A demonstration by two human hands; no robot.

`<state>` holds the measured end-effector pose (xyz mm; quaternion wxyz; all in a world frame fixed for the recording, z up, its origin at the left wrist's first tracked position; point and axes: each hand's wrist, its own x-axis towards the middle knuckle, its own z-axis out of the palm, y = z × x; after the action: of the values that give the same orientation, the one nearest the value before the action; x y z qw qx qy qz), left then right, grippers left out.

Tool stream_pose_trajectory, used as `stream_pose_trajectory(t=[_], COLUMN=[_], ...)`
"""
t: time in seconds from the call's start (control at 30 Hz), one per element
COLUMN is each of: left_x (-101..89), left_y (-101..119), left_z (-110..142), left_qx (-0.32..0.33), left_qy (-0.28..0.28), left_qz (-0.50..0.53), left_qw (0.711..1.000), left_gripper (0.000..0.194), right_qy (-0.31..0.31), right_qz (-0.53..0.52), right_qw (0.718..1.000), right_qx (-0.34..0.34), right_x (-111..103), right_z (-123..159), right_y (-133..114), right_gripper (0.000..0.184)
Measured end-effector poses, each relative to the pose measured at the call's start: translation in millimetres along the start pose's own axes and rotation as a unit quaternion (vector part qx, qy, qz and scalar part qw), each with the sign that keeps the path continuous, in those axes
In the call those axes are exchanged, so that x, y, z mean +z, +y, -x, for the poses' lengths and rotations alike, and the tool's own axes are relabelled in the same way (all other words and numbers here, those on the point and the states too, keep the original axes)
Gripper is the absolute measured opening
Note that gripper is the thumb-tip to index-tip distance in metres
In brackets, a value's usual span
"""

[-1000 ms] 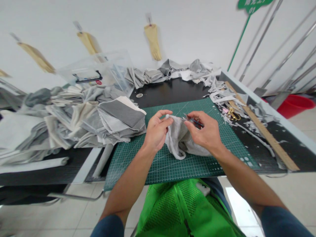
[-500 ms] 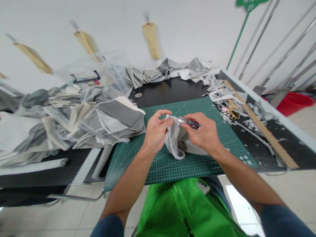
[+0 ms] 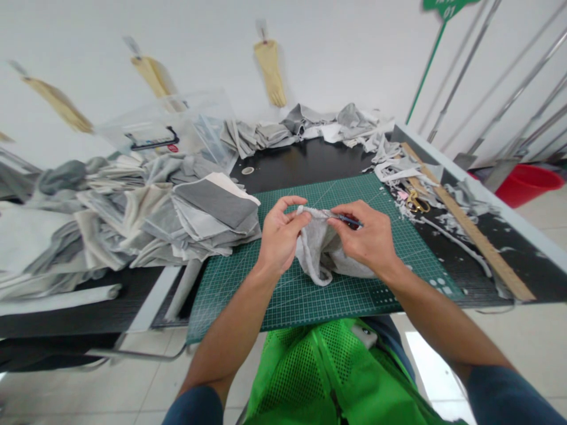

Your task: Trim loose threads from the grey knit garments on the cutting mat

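My left hand (image 3: 283, 231) pinches the top edge of a light grey cloth (image 3: 314, 251) between thumb and fingers. My right hand (image 3: 367, 236) is closed around small thread snips (image 3: 353, 221) with a blue handle. Their metal tip lies against the cloth's top edge, just right of my left fingertips; whether the blades are apart is too small to tell. The rest of the cloth hangs in folds onto the green cutting mat (image 3: 234, 295), partly behind my right hand.
A heap of grey and cream cloths (image 3: 128, 218) covers the left of the table, before a clear plastic box (image 3: 163, 127). More cloth pieces (image 3: 310, 124) line the back. Right of the mat lie gold-handled scissors (image 3: 416, 202), scraps and a wooden ruler (image 3: 478, 239).
The snips have turned in my right hand, and their tip now runs along the cloth's edge with less blade showing. My left hand keeps its pinch in nearly the same place.
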<state>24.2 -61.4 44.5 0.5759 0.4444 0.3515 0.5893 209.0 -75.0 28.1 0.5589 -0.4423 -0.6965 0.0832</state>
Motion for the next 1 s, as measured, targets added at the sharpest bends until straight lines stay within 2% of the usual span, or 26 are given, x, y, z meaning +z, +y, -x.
stream_pose_trajectory(t=[0.17,0.37,0.63,1.0], left_x=[-0.5,-1.2,3.5,1.3], left_y=[-3.3,-5.2,-1.1,-3.5], left_z=[2.3,5.5,10.9,8.4], left_qx=[0.033,0.049,0.061,0.063], left_qy=[0.002,-0.031,-0.036,-0.040], left_qz=[-0.024,-0.069,-0.105,-0.101], left_qw=[0.999,0.996,0.992,0.992], left_gripper=[0.041,0.045,0.041,0.042], right_qy=[-0.012,-0.040,-0.038,-0.029], right_qz=[0.003,-0.012,-0.018,-0.012], right_qw=[1.000,0.999,0.998,0.999], right_qx=[0.019,0.029,0.040,0.025], right_x=[-4.1,-2.9,-3.5,-1.5], right_z=[-1.5,0.9,0.8,1.9], right_y=[1.8,-3.8,-4.5,-1.9], right_gripper=[0.016,0.017,0.014,0.013])
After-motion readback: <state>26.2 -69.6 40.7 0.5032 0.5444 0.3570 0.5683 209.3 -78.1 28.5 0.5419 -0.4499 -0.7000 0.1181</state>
